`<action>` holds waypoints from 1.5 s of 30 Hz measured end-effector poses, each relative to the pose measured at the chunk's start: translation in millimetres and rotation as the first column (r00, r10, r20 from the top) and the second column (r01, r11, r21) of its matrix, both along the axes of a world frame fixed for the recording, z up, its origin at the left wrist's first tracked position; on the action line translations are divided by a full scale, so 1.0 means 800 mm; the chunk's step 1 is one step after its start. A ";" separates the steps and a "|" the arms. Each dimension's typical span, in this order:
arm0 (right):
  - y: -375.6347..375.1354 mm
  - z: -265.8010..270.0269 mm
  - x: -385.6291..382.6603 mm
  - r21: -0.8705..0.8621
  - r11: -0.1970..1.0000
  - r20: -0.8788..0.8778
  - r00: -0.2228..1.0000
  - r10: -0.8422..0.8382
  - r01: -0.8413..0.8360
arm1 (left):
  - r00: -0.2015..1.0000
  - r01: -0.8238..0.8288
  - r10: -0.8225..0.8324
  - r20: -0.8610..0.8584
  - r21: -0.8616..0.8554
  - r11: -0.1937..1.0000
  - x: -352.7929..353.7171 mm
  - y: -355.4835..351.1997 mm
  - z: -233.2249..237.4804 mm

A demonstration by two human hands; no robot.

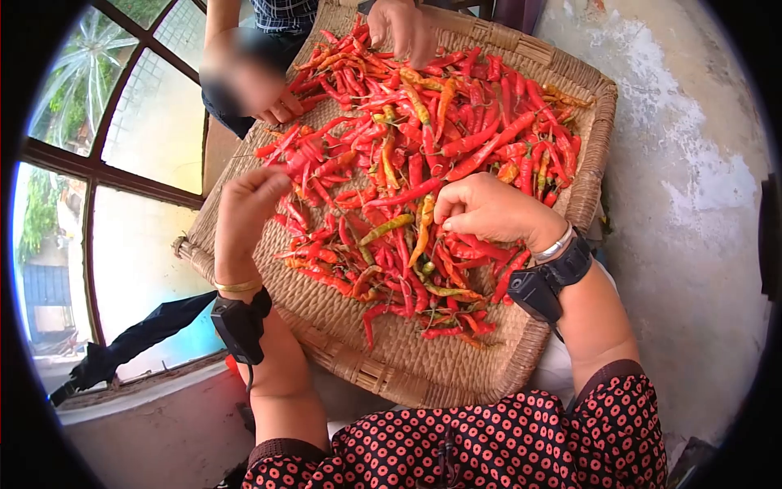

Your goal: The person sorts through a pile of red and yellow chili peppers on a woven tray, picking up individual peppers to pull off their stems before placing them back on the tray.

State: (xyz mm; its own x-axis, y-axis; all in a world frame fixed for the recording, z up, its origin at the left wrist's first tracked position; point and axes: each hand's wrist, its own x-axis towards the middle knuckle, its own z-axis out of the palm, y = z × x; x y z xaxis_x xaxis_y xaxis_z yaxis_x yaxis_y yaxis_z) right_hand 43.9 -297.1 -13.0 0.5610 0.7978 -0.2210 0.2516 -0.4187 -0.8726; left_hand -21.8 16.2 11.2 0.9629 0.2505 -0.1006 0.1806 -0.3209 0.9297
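A heap of chili peppers (407, 191), mostly red with some orange and greenish ones, covers much of a woven basket tray (342, 326). Over the left part of the heap, my left hand (251, 202) is closed, fingers curled together, with blurred red chilies right at the fingertips. My right hand (493, 210) is closed in a pinch above the middle right of the heap. Its fingertips come close to a wrinkled orange chili (422, 232); what they hold is hidden. Each wrist carries a bracelet and a black strapped device.
Across the tray, another person's hand (401, 31) hangs over the far edge, and their other hand (281, 107) reaches the chilies at the left. A framed window (147, 122) and a folded black umbrella (147, 334) are on the left. Worn concrete (676, 244) lies to the right.
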 end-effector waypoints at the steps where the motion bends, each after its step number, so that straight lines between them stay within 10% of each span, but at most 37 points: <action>1: 0.002 0.008 -0.003 -0.008 0.996 -0.202 0.975 -0.089 0.090 | 0.990 -0.071 0.079 0.119 -0.070 0.995 0.006 0.009 -0.005; 5: 0.003 0.009 -0.003 0.237 0.908 -0.478 0.855 -0.200 0.345 | 0.935 -0.166 0.197 0.295 -0.127 0.978 0.017 -0.018 -0.021; 14: 0.024 0.001 -0.020 0.366 0.785 -0.547 0.798 -0.253 0.500 | 0.837 0.534 -0.548 -0.001 -0.221 0.816 -0.025 -0.132 -0.038; 20: 0.023 0.000 -0.003 0.288 0.773 -0.501 0.777 -0.381 0.565 | 0.860 0.426 -0.452 -0.237 -0.157 0.891 -0.014 -0.099 -0.022; 22: 0.022 -0.019 0.006 0.232 0.916 0.469 0.788 -0.400 0.328 | 0.952 0.213 -0.264 -0.152 -0.287 0.934 -0.005 -0.077 -0.016; 26: 0.025 -0.031 -0.003 -0.021 0.974 0.650 0.743 -0.159 0.227 | 0.975 -0.113 0.205 0.087 -0.603 0.790 0.018 -0.066 -0.032; 32: 0.020 -0.043 0.001 -0.204 0.957 0.642 0.767 -0.030 0.207 | 0.978 0.201 -0.206 -0.023 -0.131 0.971 0.003 -0.108 -0.060; 35: 0.018 -0.049 0.002 -0.149 0.968 0.659 0.750 -0.055 0.202 | 0.898 0.355 -0.428 0.099 0.411 0.840 -0.003 -0.124 -0.051; 45: 0.023 -0.010 -0.006 0.082 0.996 0.445 0.892 -0.071 0.038 | 0.804 0.368 -0.535 0.261 0.488 0.791 -0.004 -0.127 -0.049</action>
State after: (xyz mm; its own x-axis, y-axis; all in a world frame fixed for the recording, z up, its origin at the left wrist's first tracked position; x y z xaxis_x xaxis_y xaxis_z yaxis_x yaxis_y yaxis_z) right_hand 38.9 -278.5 -20.7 0.6306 0.7671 0.1180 0.6007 -0.3861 -0.7000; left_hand -24.7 -85.4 -28.0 0.9132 -0.2867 0.2896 -0.4074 -0.6261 0.6649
